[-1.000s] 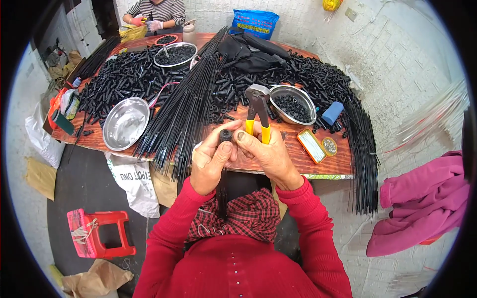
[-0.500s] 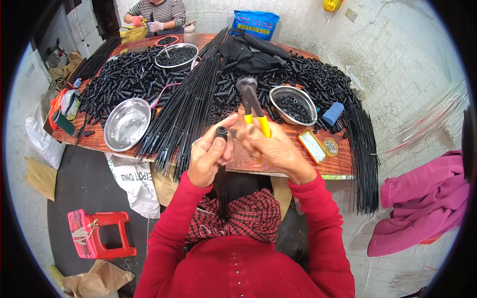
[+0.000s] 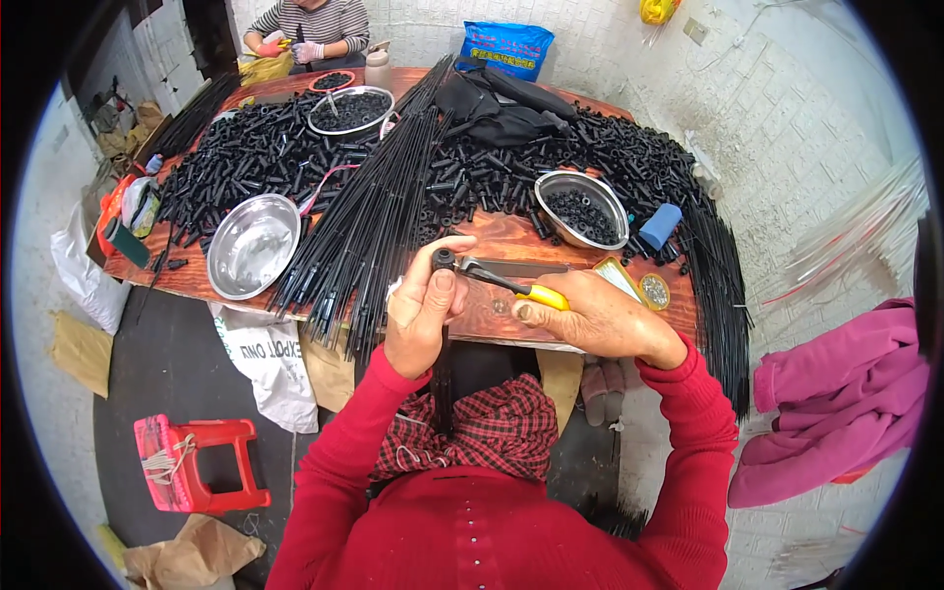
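My left hand (image 3: 421,313) is closed around a slim black rod with a round black fitting (image 3: 443,259) at its top, held upright over the table's near edge. The lower part of the black rod (image 3: 442,388) hangs down in front of my lap. From the right, my right hand (image 3: 602,313) grips pliers (image 3: 503,282) by their yellow handles. The jaws point left and reach the side of the fitting; whether they bite on it I cannot tell. A flat dark bar (image 3: 519,267) shows just beyond the pliers.
A wooden table (image 3: 511,228) bears heaps of black tubular parts (image 3: 265,147), a sheaf of black rods (image 3: 369,211), an empty metal bowl (image 3: 253,248) and a bowl of small black rings (image 3: 582,208). Beside my right hand are a tin (image 3: 618,277) and a round dish (image 3: 653,290). Across sits another person (image 3: 315,34).
The pliers have swung from pointing away from me to pointing left, with their jaws now at the fitting. My right hand has moved right and slightly nearer; my left hand has hardly moved.
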{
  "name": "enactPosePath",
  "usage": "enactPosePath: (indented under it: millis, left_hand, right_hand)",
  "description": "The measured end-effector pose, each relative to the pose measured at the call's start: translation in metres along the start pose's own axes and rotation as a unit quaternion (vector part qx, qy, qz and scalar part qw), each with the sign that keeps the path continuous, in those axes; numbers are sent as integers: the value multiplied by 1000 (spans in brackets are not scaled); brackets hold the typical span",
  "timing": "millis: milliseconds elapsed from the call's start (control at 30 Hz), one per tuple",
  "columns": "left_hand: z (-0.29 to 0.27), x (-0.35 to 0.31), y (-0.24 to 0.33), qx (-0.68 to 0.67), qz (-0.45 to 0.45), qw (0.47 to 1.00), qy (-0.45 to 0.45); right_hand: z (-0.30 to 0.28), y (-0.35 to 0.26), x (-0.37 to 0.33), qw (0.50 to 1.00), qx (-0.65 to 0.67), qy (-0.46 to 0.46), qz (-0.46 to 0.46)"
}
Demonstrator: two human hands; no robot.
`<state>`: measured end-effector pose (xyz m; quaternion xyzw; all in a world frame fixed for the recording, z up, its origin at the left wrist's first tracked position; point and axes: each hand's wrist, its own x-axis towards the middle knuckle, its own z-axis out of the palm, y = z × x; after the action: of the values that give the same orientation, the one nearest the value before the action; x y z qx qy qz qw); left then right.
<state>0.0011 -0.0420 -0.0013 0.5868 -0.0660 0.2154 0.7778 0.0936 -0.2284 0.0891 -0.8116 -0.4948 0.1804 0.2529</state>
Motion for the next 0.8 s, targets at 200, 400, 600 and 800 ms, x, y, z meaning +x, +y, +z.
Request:
enactPosePath:
  millis: [200, 400, 600, 800]
  left_hand:
    - [3, 3, -1, 52, 16, 998, 19]
    - [3, 2, -1, 67, 28, 996, 43]
    - [-4, 0, -4, -23, 26, 999, 23]
    - [-6, 0, -3, -53, 25, 998, 1]
  right_hand:
    - [-1, -7, 2, 998, -54, -10, 40]
    - [2, -6, 6, 998, -43, -18, 41]
    - [-4, -16, 10, 971, 195, -113, 75]
    - [-17, 1, 21, 963, 184, -195, 6]
